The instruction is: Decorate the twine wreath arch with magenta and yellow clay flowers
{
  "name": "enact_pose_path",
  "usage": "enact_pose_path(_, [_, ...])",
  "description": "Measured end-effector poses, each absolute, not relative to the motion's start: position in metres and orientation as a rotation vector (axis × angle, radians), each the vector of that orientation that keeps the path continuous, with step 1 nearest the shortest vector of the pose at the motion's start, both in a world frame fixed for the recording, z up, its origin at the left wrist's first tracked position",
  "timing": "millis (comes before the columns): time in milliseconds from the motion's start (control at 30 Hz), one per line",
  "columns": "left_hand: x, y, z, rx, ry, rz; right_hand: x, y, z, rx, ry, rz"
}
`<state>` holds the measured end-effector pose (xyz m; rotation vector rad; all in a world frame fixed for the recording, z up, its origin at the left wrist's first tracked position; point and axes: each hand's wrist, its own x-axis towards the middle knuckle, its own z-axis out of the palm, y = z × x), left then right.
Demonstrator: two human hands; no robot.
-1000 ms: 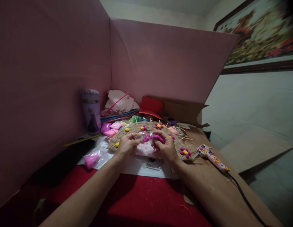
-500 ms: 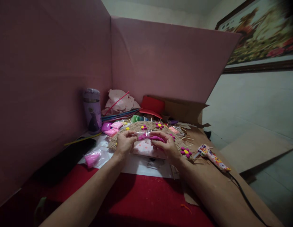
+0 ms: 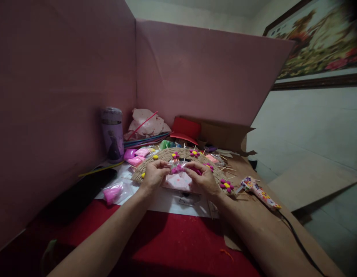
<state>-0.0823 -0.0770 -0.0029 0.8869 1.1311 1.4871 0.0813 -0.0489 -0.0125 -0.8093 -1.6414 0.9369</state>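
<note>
My left hand (image 3: 153, 175) and my right hand (image 3: 203, 177) meet above the table, fingers pinched on a clear packet of magenta clay (image 3: 178, 169) held between them. Just behind the hands lies a twine-wrapped arch (image 3: 166, 154) dotted with magenta flowers with yellow centres (image 3: 226, 185) and toothpicks. Under the hands lies a pink dotted sheet (image 3: 180, 181) on white paper (image 3: 178, 202).
A purple bottle (image 3: 112, 132) stands at the back left beside clay packets (image 3: 135, 157). A floral glue gun (image 3: 257, 190) with a black cord lies at the right. A bag of pink clay (image 3: 112, 193) sits left. Pink boards (image 3: 195, 73) wall the back and left; red cloth (image 3: 166, 246) is nearest me.
The hands have drawn closer together, bunching the magenta clay packet that was stretched out between them half a second ago. The view has barely shifted.
</note>
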Motion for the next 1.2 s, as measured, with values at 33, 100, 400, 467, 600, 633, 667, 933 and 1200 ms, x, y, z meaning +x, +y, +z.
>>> enact_pose_path(33, [-0.082,-0.077,-0.003,0.889,1.133,1.489,0.081,-0.048,-0.013,-0.8,-1.643,0.948])
enact_pose_path(100, [-0.082,-0.077,-0.002,0.894,1.129,1.497,0.08,-0.046,-0.015,-0.8,-1.652,1.014])
enact_pose_path(400, [-0.083,-0.08,-0.004,0.928,0.881,1.347,0.081,-0.043,-0.017,-0.843,-1.595,0.942])
enact_pose_path(467, [-0.084,-0.079,-0.005,0.923,0.918,1.357,0.08,-0.043,-0.016,-0.807,-1.592,0.961])
enact_pose_path(600, [-0.083,-0.078,-0.005,0.899,0.962,1.4,0.081,-0.041,-0.02,-0.806,-1.573,1.02])
enact_pose_path(633, [-0.082,-0.077,-0.004,0.9,0.962,1.414,0.082,-0.041,-0.021,-0.817,-1.567,1.04])
enact_pose_path(667, [-0.082,-0.077,-0.004,0.904,0.966,1.426,0.082,-0.04,-0.022,-0.825,-1.559,1.061])
enact_pose_path(933, [-0.08,-0.079,-0.003,1.03,1.057,1.366,0.08,-0.051,-0.013,-0.819,-1.581,1.282])
enact_pose_path(1200, [-0.079,-0.077,-0.007,1.089,1.094,1.316,0.081,-0.051,-0.011,-0.842,-1.609,1.22])
